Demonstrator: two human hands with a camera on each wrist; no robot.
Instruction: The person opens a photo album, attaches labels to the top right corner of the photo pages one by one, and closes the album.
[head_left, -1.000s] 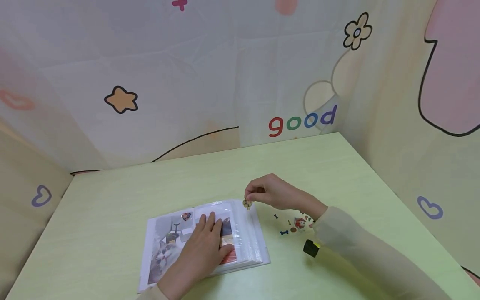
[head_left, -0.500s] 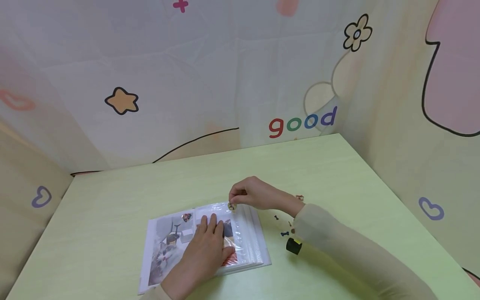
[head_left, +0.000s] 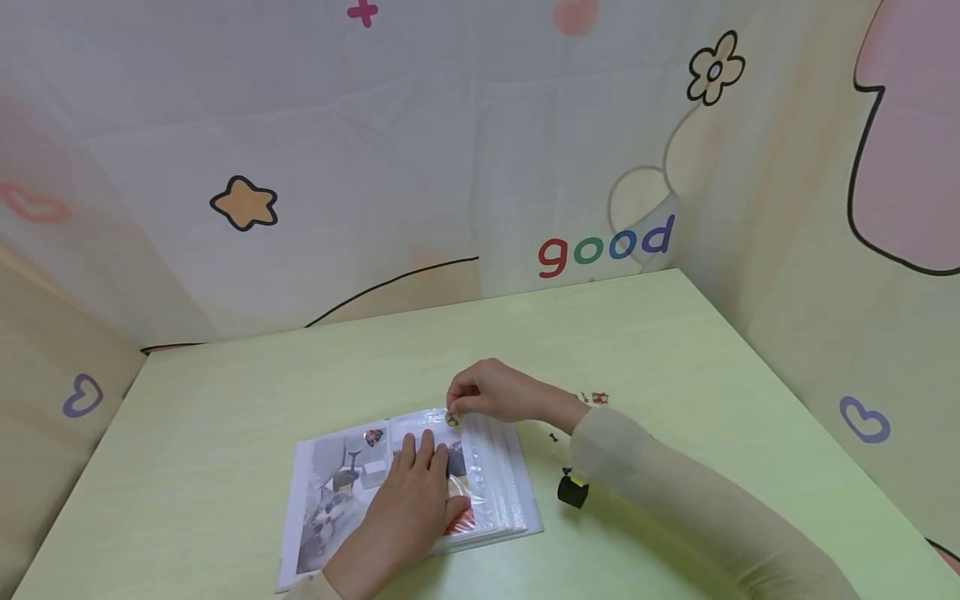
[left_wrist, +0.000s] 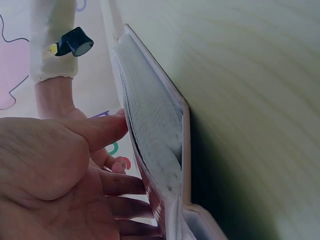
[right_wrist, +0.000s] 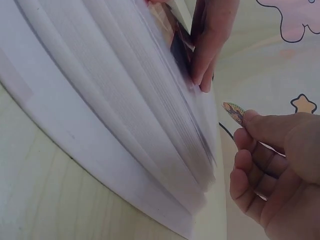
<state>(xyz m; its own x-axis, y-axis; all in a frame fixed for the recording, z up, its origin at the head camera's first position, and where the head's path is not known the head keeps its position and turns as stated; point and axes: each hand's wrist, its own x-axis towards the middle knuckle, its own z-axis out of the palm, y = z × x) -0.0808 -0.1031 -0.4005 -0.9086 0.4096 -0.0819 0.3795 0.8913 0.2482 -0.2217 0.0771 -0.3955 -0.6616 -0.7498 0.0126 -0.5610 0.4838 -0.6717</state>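
Observation:
An open photo album (head_left: 491, 475) with clear plastic sleeves lies on the pale green table. My left hand (head_left: 408, 500) rests flat on its right-hand page, fingers spread over a photo (head_left: 459, 492). Between thumb and index finger, my right hand (head_left: 491, 392) pinches a small round sticker (head_left: 453, 418) over the top right corner of that page. The right wrist view shows the sticker (right_wrist: 234, 113) edge-on, its printed face partly visible. Another sticker (head_left: 373, 437) is on the left page, at the top of a cat photo (head_left: 330, 517).
Small loose stickers (head_left: 599, 398) lie on the table right of the album, partly hidden by the right forearm. A black wrist camera (head_left: 573, 492) juts from the right sleeve. Printed cloth walls (head_left: 337, 208) enclose the table at the back and sides.
My right hand has moved left with the sticker, from the album's right edge to over the right page's upper corner. The left hand has stayed on the page.

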